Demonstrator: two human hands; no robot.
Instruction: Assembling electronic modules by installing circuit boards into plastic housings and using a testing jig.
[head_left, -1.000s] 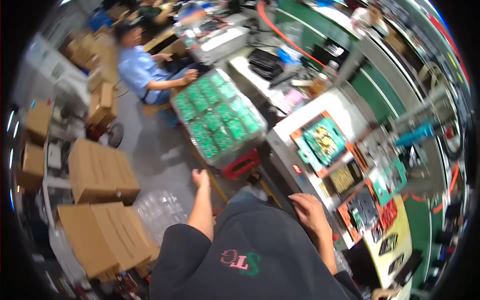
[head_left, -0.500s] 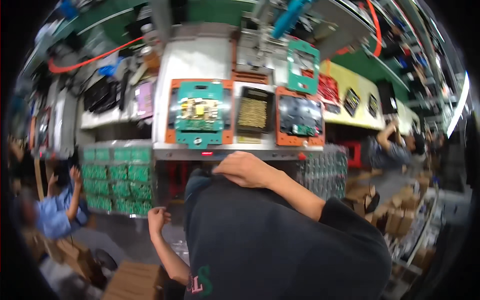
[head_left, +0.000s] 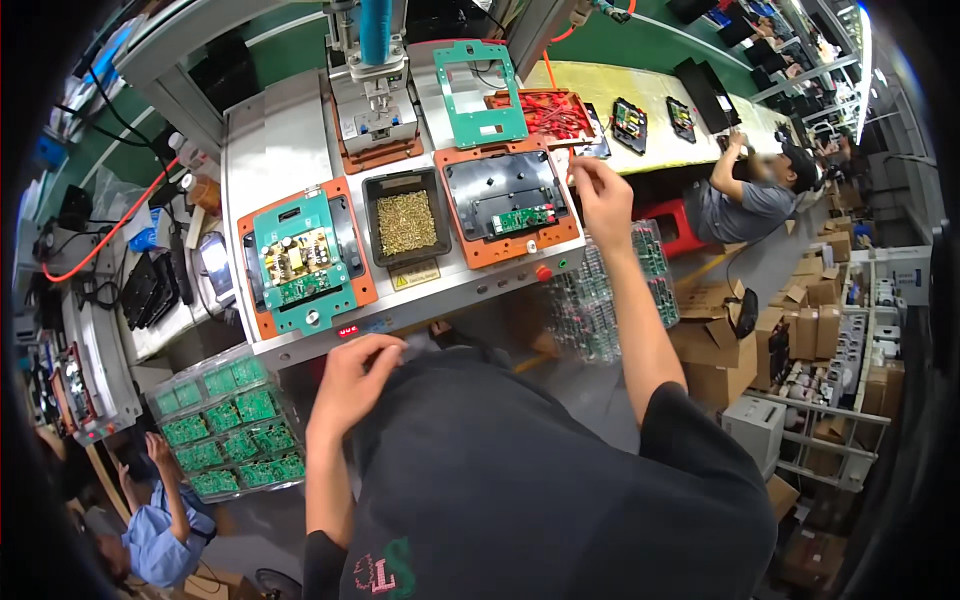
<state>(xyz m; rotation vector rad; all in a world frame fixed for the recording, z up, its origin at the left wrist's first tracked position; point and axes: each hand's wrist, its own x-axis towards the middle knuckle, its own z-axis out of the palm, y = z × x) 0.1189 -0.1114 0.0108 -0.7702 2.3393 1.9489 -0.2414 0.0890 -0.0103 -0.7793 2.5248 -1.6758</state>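
Observation:
My left hand [head_left: 350,385] hovers at the front edge of the workstation, holding nothing I can see, its thumb apart from the fingers. My right hand [head_left: 605,200] is beside the right corner of an orange fixture [head_left: 478,258]; its fingertips are pinched together, and whatever is between them is too small to make out. In that fixture lies a black plastic housing [head_left: 480,190] with a small green circuit board [head_left: 520,220]. A second, green-topped fixture [head_left: 318,313] on the left carries a populated circuit board [head_left: 297,260]. Between them stands a black tray of small brass-coloured screws [head_left: 405,220].
A green frame [head_left: 455,100] stands raised behind the right fixture, near a tray of red parts [head_left: 545,115]. A press [head_left: 375,100] rises at the back. Stacked circuit-board trays [head_left: 235,415] stand at left. A co-worker [head_left: 750,195] sits at right, another person [head_left: 165,530] at lower left.
My view has shifted, so the bench appears turned and further left. My right hand has gone from before my chest out to the right fixture; my left hand has risen to the bench's front edge.

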